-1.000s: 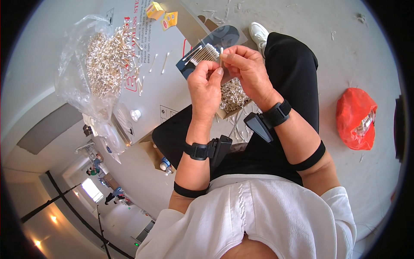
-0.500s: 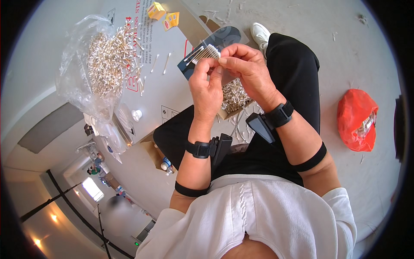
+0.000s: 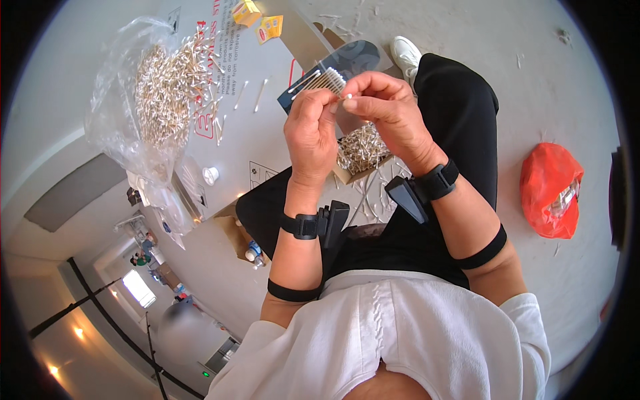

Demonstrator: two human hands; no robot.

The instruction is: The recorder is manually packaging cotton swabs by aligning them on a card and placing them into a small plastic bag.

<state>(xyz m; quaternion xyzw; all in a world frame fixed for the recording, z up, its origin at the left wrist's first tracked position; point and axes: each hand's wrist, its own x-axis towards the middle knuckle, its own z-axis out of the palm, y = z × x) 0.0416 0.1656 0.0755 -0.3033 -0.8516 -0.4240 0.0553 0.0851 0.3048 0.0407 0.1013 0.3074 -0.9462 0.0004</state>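
My right hand (image 3: 393, 113) pinches a cotton swab between thumb and forefinger, its white tip (image 3: 348, 97) showing at the fingertips. My left hand (image 3: 311, 133) is closed just beside it, thumb and forefinger pressed together at the fingertips of my right; what they grip is mostly hidden. Right behind the fingers, a neat row of cotton swabs (image 3: 326, 81) lies side by side on a dark blue patterned sheet (image 3: 360, 55). A box of loose cotton swabs (image 3: 363, 148) stands below my hands, partly covered by them.
A clear plastic bag (image 3: 107, 127) spills a heap of cotton swabs (image 3: 170, 97) on the grey printed surface to the left. Two yellow packets (image 3: 269, 30) lie at its far end. A small white cup (image 3: 211, 176) stands nearer. On the floor at right sits a red bag (image 3: 551, 190).
My hands have drawn slightly apart, the left shifting a little left and nearer. The white swab tip now shows between my right fingertips.
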